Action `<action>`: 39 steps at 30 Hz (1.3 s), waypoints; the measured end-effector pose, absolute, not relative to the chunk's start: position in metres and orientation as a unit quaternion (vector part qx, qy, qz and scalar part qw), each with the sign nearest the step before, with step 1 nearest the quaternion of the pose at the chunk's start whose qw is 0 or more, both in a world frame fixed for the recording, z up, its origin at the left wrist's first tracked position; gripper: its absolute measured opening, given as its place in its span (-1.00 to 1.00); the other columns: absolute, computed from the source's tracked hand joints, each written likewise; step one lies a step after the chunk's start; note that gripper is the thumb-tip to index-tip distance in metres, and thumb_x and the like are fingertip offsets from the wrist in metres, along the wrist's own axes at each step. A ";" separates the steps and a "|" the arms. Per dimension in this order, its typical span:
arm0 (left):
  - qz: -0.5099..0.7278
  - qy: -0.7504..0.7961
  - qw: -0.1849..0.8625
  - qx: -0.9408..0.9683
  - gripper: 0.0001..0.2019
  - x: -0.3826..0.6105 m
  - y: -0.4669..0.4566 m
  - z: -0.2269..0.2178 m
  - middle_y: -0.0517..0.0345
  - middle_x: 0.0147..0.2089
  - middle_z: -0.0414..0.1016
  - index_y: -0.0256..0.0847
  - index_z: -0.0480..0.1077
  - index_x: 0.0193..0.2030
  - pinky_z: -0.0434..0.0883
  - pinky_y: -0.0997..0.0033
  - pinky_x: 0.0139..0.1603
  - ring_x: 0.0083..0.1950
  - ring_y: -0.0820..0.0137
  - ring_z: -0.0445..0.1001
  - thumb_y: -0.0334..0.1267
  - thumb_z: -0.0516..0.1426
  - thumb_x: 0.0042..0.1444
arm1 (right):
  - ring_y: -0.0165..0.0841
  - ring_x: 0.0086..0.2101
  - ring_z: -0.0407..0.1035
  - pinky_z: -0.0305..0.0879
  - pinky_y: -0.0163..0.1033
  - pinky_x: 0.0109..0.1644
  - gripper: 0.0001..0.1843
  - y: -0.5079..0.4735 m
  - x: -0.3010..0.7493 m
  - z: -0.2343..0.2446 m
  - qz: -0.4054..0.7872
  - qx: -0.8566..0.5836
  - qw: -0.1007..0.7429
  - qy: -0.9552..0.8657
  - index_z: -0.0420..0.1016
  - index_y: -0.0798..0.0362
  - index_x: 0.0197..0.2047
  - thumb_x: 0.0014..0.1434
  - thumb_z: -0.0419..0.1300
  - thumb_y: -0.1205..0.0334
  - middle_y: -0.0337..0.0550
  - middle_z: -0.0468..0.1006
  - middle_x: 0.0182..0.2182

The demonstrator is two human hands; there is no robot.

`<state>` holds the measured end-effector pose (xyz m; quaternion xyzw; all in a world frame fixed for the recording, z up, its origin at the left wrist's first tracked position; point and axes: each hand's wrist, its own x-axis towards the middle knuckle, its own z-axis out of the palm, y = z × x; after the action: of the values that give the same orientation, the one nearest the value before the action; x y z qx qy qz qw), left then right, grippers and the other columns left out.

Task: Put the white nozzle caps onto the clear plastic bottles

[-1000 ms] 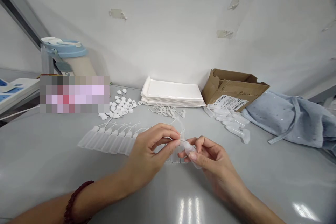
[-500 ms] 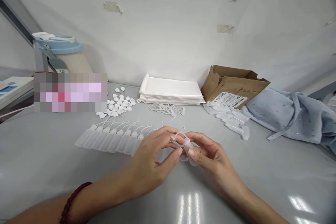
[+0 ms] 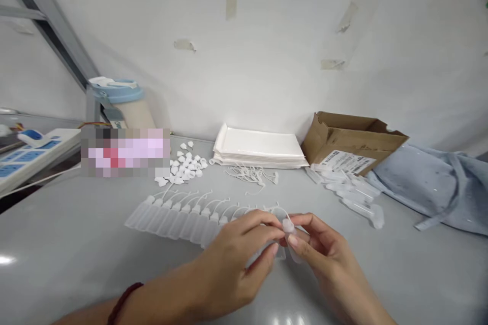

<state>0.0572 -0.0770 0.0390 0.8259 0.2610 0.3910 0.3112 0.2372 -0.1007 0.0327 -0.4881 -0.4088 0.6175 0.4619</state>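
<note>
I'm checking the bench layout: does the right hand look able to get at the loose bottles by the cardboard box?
Probably yes: nothing visible stands between the right hand and the loose bottles by the cardboard box, though that hand is occupied with a small bottle.

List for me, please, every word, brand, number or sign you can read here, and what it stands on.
Nothing can be read with certainty.
White printed label on the brown cardboard box: too small and blurred.
Small dark mark on the cream tumbler with light-blue lid: too small to read.
Pixelated pink-and-red patch: nothing legible.
</note>
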 end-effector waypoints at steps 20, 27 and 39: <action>0.408 0.250 0.285 0.830 -0.81 0.059 -0.077 0.038 -0.11 -0.20 0.51 -0.46 0.44 -0.18 0.44 0.44 -0.11 -0.17 0.38 0.47 -0.54 0.04 0.11 | -0.38 -0.45 0.37 0.28 -0.35 -0.39 -0.72 -0.104 0.236 0.039 0.589 -0.532 0.407 -0.453 0.45 -0.03 -0.32 0.00 0.33 -0.01 -0.20 0.57 -0.45; 0.411 0.258 0.266 0.833 -0.78 0.056 -0.070 0.035 -0.14 -0.16 0.53 -0.46 0.43 -0.09 0.45 0.34 -0.02 -0.11 0.32 0.47 -0.42 0.06 0.16 | -0.22 -0.30 0.50 0.44 -0.29 -0.31 -0.69 -0.093 0.263 0.019 0.558 -0.535 0.378 -0.509 0.50 -0.06 -0.22 -0.03 0.36 0.02 -0.10 0.63 -0.30; 0.353 0.246 0.200 0.880 -0.81 0.049 -0.067 0.024 -0.07 -0.10 0.46 -0.40 0.36 -0.06 0.38 0.25 0.03 -0.03 0.29 0.34 -0.46 0.04 0.20 | -0.25 -0.27 0.52 0.38 -0.30 -0.27 -0.68 -0.088 0.257 0.032 0.521 -0.590 0.423 -0.450 0.50 0.01 -0.31 -0.05 0.38 -0.01 -0.13 0.65 -0.34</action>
<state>0.0488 -0.0669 0.0236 0.8802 0.2463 0.3533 0.1996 0.2572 -0.0876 0.0319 -0.5901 -0.4496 0.5207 0.4226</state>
